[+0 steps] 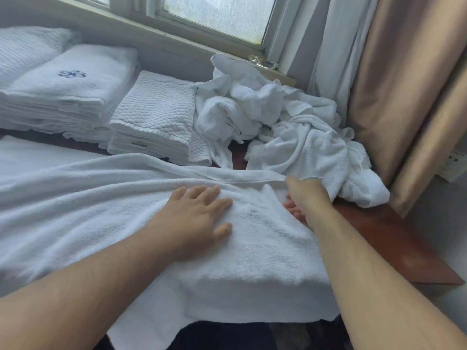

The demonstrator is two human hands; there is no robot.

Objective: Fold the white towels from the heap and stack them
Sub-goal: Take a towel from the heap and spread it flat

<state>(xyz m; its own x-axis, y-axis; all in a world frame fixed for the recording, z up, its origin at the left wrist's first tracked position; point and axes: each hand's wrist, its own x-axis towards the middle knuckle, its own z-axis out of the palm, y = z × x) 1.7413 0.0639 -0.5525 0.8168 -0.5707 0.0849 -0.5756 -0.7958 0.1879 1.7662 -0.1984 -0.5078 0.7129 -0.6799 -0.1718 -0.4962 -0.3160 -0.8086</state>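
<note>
Pressing flat on the spread towel [113,198], the left hand [194,213] lies palm down near frame centre, fingers straight and splayed. The right hand [303,198] sits just right of it, at the towel's right edge where the hem ends. Its thumb tip meets the hem and its fingertips show curled beneath the wrist. Cannot tell whether cloth is pinched. The hands are near each other, not touching.

The towel covers lower left and centre of the frame, wrinkled, with its near edge hanging over the front of the table [394,246]. The heap [278,122] of crumpled white towels is at upper centre-right, touching the spread towel's far edge.

Folded stacks, upper left:
- waffle-weave stack [154,117], just beside the heap
- monogrammed stack [70,92], left of it

Curtain [404,84] at right.
</note>
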